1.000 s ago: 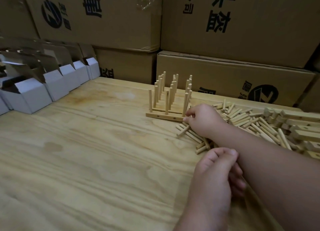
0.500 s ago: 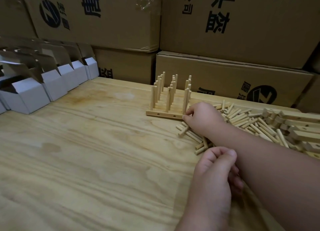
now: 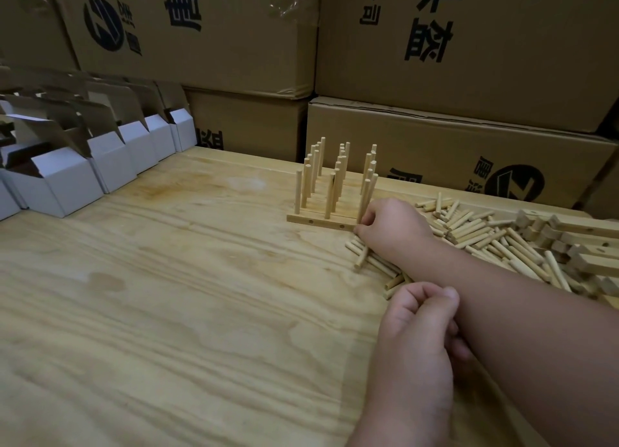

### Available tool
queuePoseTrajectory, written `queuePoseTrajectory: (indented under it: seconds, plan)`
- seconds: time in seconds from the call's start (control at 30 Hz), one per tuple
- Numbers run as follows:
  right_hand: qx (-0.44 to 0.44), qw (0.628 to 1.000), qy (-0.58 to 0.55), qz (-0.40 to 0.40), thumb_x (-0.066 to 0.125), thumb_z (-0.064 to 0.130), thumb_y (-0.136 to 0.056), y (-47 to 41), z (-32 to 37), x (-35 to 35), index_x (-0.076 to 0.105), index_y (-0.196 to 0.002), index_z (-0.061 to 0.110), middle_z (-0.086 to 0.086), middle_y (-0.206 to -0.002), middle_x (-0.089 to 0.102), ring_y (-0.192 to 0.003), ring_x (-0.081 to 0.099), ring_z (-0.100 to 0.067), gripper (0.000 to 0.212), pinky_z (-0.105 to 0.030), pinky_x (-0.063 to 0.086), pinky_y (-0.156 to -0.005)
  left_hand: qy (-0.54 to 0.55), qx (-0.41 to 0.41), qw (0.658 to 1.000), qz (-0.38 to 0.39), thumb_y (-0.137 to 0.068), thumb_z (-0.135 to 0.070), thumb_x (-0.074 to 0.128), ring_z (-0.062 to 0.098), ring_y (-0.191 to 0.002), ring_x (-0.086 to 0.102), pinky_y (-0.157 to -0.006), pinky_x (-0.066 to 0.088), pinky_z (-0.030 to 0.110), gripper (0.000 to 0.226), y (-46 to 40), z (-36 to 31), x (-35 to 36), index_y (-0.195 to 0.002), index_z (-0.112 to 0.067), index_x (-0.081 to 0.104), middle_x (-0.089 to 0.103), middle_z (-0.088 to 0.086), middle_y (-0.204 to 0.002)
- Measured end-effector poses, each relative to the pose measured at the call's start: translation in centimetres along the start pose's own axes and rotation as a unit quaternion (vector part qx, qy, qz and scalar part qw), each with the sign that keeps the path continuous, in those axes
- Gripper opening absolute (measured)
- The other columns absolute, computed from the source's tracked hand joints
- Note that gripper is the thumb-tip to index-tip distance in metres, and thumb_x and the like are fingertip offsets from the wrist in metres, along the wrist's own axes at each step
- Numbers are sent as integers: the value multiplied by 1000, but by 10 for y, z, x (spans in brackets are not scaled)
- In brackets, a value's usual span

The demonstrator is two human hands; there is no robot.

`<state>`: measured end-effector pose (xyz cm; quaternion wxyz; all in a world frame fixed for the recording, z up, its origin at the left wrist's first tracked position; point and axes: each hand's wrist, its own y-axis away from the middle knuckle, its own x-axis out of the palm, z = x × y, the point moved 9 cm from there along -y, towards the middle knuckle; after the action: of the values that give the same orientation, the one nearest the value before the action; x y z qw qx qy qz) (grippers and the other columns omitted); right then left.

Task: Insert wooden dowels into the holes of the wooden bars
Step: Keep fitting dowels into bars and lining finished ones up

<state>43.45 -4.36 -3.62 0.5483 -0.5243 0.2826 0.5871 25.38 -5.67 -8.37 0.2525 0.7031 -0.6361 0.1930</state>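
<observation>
Since a moment ago the right hand [image 3: 393,227] has barely shifted, fingers pinched on the end dowel [image 3: 366,197] of the nearest wooden bar [image 3: 320,221] toward the worktop's [image 3: 167,296] far edge, likely seating it; the left hand [image 3: 418,332] stays curled shut near the front edge, contents hidden.

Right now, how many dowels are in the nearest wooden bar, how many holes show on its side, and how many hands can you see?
Dowels in the nearest bar: 3
Side holes showing: 2
Hands: 2, the left hand and the right hand
Total: 7
</observation>
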Motion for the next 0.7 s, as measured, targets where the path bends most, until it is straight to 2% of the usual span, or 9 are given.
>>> queuePoseTrajectory:
  seconds: [0.2,0.33,0.43,0.5,0.6,0.7]
  plan:
    - [-4,1000,27,-1,68,40,-85,0,0,-4,62,-70,31,12,-70,61,-71,56,-10,19,-35,50,-71,6,-3,1000,-2,-51,-46,70,12,-43,44,-46,32,24,17,2,0,1,-61,-34,64,51,-5,-55]
    - [0,999,39,0,66,39,-87,1,-3,-7,62,-72,30,12,-72,63,-75,59,-14,18,-34,50,-70,5,0,1000,2,-59,-41,70,12,-43,44,-45,32,23,8,4,-4,2,-61,-34,65,52,-5,-56]
    - [-3,1000,-14,1,65,36,-89,6,-5,-12,70,-83,29,11,-78,65,-82,63,-17,10,-39,56,-77,-3,1,1000,10,-67,-35,67,11,-44,45,-45,33,23,4,7,-5,3,-63,-33,67,54,-3,-57]
    - [-5,996,-81,-23,63,33,-91,15,-10,-22,72,-91,28,11,-80,67,-81,64,-16,10,-41,57,-77,-7,-7,1000,18,-69,-34,67,10,-45,46,-45,35,23,3,8,-4,5,-66,-32,68,56,-3,-59]
    - [2,986,-156,-61,61,29,-93,39,-25,-41,71,-89,28,12,-79,68,-77,64,-9,11,-35,56,-72,-30,-7,999,34,-71,-32,67,8,-47,47,-45,37,21,2,11,-3,8,-71,-30,67,58,-4,-60]
    - [24,979,-184,-82,63,28,-93,78,-49,-62,71,-87,29,15,-80,67,-77,60,-1,10,-25,49,-66,-52,7,998,46,-73,-31,66,9,-47,47,-44,36,19,5,13,-3,13,-77,-26,65,58,-4,-61]
